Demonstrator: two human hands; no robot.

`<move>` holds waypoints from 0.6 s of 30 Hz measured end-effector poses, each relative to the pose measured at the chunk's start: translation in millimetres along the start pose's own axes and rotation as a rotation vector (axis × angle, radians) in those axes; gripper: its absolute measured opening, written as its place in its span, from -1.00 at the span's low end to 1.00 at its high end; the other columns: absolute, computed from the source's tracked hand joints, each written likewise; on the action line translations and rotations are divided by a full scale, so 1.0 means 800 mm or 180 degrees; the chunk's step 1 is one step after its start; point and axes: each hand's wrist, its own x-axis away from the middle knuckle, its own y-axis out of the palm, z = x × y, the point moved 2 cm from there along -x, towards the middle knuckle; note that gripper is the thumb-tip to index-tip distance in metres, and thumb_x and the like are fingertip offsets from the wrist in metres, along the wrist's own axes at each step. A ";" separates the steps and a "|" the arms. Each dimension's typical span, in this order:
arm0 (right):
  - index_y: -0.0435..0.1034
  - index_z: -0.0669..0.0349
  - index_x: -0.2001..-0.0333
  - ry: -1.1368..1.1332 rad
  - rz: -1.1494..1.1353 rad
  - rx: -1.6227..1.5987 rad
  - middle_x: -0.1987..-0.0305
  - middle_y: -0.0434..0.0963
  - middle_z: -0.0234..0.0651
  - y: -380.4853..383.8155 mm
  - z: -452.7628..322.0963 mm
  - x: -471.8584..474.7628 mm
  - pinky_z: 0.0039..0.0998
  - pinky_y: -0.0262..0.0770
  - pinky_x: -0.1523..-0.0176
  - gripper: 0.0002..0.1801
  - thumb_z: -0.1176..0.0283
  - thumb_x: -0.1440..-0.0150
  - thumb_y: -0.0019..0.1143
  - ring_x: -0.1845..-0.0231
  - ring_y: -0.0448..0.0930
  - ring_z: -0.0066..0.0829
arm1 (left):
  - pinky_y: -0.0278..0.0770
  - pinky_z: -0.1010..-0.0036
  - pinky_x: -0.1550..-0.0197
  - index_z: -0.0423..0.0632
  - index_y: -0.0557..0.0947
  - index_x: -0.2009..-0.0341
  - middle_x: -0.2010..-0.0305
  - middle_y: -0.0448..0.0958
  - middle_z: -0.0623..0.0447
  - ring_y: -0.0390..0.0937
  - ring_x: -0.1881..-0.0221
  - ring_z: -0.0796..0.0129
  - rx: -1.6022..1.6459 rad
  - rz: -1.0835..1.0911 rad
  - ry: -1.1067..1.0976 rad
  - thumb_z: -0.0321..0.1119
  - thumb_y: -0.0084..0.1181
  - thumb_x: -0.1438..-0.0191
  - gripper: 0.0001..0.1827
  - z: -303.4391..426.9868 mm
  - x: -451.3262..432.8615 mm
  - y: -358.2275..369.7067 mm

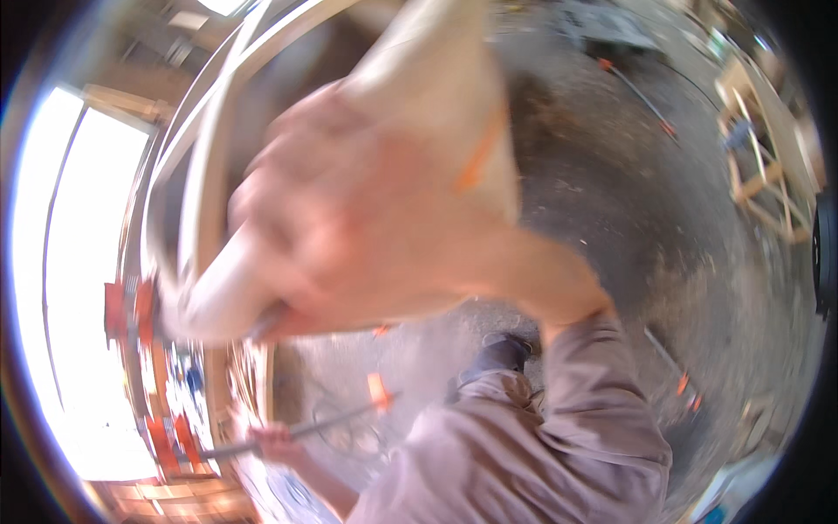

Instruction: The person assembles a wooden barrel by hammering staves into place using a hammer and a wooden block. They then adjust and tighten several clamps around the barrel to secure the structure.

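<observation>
My right hand [366, 223], large and blurred, is closed around a light wooden part of a frame [203, 170]; a wooden board [438, 65] with an orange mark runs past it at the top. Where exactly the fingers meet the wood is blurred. At lower left, my left hand [272, 442] grips the metal bar of a bar clamp [334, 419]. An orange clamp part [378, 392] sits towards the bar's right end, and orange parts [173, 440] show at its left end. More orange clamp parts [124, 311] are above these, near the bright opening.
On the dark, dusty floor lie a bar clamp [638, 98] at upper right and another [674, 370] at lower right. A wooden framework [763, 180] stands at the far right. My shoe [501, 354] is below my right hand. A bright window or doorway [85, 262] fills the left side.
</observation>
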 end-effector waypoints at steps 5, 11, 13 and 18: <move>0.49 0.39 0.29 -0.0269 -0.0104 0.0356 0.35 0.58 -0.13 -0.014 0.008 -0.019 -0.15 0.52 0.12 -0.34 -0.13 0.05 0.25 0.28 0.61 -0.09 | -0.01 0.60 0.76 0.06 0.30 0.50 0.70 0.12 0.24 0.04 0.74 0.61 0.0705 -0.0900 0.0255 -0.36 0.13 -0.21 -0.69 -0.003 -0.005 0.001; 0.46 0.51 0.20 -0.0555 -0.0309 0.0419 0.36 0.54 0.03 -0.025 0.005 -0.025 -0.08 0.52 0.15 -0.22 -0.18 -0.23 -0.19 0.30 0.58 0.06 | 0.05 0.57 0.73 -0.01 0.29 0.50 0.73 0.13 0.21 0.08 0.75 0.60 0.0672 -0.1308 0.0116 -0.42 0.10 -0.22 -0.70 0.040 -0.025 0.029; 0.45 0.51 0.22 -0.0583 -0.0245 0.0541 0.35 0.53 0.04 -0.023 0.006 -0.021 -0.08 0.51 0.16 -0.20 -0.20 -0.24 -0.26 0.31 0.57 0.06 | 0.09 0.59 0.68 -0.09 0.38 0.57 0.71 0.30 0.17 0.20 0.73 0.60 0.0864 -0.1386 0.0020 -0.51 0.13 -0.13 -0.73 0.047 -0.043 0.039; 0.47 0.50 0.25 -0.0127 -0.0377 0.0700 0.31 0.55 0.04 -0.020 0.038 0.000 -0.10 0.51 0.14 -0.19 -0.17 -0.27 -0.39 0.26 0.58 -0.02 | 0.12 0.60 0.66 -0.10 0.49 0.62 0.73 0.32 0.23 0.26 0.69 0.62 0.0334 -0.1543 -0.0157 -0.30 0.25 -0.11 -0.68 0.022 -0.107 0.071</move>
